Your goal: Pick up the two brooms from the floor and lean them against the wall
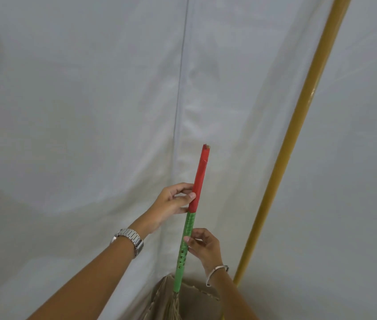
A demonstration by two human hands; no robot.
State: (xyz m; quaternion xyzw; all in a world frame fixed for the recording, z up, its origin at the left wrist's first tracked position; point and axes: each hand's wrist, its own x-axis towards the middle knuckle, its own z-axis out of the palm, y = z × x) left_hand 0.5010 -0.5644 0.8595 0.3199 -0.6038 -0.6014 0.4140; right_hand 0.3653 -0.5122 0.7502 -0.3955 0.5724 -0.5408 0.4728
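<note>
A short broom with a red and green handle (200, 179) stands nearly upright in front of a white fabric wall (90, 100), its straw bristles (173, 308) down at the bottom edge. My left hand (173, 202) pinches the red part of the handle. Lower down, my right hand (202, 244) grips the green part with its fingertips. A second broom's long yellow handle (298, 125) leans against the wall on the right, running from the floor up out of view; its head is hidden.
The white fabric wall fills almost the whole view, with a vertical seam (180, 77) left of the red handle. A small patch of beige floor matting (196, 299) shows at the bottom between my arms.
</note>
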